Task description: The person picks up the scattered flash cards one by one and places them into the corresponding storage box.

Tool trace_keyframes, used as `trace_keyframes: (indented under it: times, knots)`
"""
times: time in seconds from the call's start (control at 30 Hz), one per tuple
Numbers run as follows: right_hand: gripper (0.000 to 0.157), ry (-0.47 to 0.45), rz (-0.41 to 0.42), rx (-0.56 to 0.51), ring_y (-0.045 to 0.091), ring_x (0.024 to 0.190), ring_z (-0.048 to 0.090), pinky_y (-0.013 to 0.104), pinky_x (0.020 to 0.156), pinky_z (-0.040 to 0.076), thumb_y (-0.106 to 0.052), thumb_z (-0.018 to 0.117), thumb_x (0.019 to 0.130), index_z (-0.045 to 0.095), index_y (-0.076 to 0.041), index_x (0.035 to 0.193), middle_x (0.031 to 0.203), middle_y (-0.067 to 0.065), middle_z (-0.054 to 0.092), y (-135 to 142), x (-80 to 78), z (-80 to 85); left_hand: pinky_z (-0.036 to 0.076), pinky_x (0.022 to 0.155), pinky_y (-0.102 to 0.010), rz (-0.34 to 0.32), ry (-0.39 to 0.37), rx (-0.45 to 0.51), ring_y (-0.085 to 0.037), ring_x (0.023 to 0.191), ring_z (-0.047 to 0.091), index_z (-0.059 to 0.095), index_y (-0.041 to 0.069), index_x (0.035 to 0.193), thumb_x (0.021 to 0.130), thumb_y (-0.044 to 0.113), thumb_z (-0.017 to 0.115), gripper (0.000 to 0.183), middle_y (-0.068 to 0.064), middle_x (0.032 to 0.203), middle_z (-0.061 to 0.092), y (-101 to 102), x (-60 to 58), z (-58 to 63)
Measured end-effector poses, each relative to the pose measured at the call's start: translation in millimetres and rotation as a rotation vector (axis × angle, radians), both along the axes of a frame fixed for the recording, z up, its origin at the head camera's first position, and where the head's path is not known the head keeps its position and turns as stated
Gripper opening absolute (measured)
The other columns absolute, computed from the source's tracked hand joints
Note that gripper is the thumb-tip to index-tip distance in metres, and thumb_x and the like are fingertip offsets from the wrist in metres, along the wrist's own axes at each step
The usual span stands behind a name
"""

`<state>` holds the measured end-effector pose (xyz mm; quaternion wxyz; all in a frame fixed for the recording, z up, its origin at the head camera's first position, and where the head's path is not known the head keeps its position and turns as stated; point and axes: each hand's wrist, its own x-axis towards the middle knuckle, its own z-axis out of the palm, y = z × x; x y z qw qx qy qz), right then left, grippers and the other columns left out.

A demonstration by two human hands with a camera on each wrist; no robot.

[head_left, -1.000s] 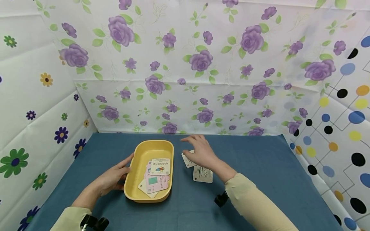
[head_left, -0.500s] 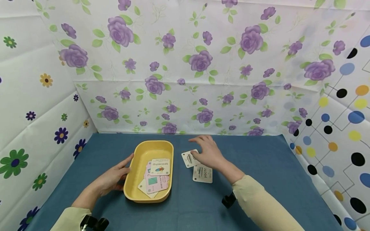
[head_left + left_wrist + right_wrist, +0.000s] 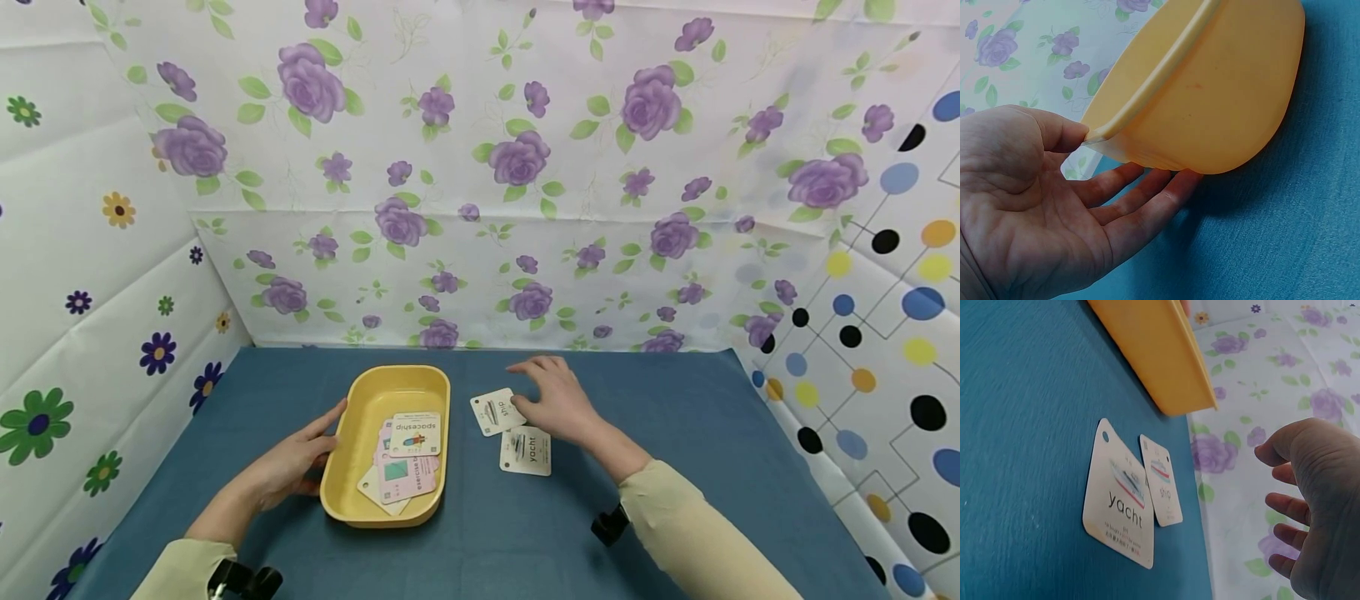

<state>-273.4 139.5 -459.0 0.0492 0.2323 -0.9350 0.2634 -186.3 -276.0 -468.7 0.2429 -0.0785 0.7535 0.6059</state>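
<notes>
At the left of the cloth-covered table, my left hand (image 3: 288, 462) holds the side of a yellow tray (image 3: 337, 492). In the left wrist view its thumb (image 3: 1066, 132) lies at the rim and the other fingers reach to the outer wall. Inside the tray lie a spaceship card (image 3: 416, 433), a pink card (image 3: 405, 479) and a white card under it. My right hand (image 3: 562, 404) hovers beside the ship card (image 3: 495, 411), fingers loosely bent, with nothing between them. The yacht card (image 3: 525, 452) lies just in front of the ship card.
A blue cloth (image 3: 675, 500) covers the table. A white sheet with purple roses (image 3: 525, 158) stands behind it, with patterned sheets at both sides. Black wrist cameras (image 3: 611, 525) sit on both sleeves.
My right hand has drawn back to the right, uncovering more of the ship card. The left hand and the tray stay in place.
</notes>
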Motion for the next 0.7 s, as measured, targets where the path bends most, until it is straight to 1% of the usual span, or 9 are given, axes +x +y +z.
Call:
trace_keyframes:
  times: [0.23,0.47,0.7]
  knots:
    - [0.044,0.019,-0.008,0.001,0.033,0.136,0.04,0.06,0.109,0.032,-0.03,0.071,0.097,0.064,-0.02,0.14,0.139,0.006,0.056,7.4,1.1,-3.2,0.056,0.079,-0.051,-0.003,-0.001,-0.007,-0.031,0.116,0.062,0.009,0.04,0.165,0.111,0.028,0.045,0.066,-0.027,0.158,0.032,0.1,0.2,0.2]
    - [0.043,0.011,-0.01,0.007,0.033,0.136,0.04,0.06,0.109,0.032,-0.03,0.071,0.097,0.064,-0.022,0.139,0.139,0.006,0.056,14.5,3.3,-5.7,0.056,0.08,-0.051,-0.007,0.001,-0.021,-0.032,0.118,0.06,0.009,0.04,0.165,0.111,0.028,0.044,0.066,-0.026,0.16,0.029,0.3,0.4,0.5]
    - [0.042,0.018,-0.01,0.011,0.035,0.135,0.042,0.06,0.108,0.033,-0.028,0.072,0.097,0.065,-0.021,0.138,0.138,0.007,0.057,20.1,4.7,-9.3,0.056,0.079,-0.051,-0.006,0.001,-0.009,-0.032,0.117,0.061,0.009,0.04,0.165,0.111,0.028,0.044,0.066,-0.026,0.158,0.032,0.2,0.4,0.5]
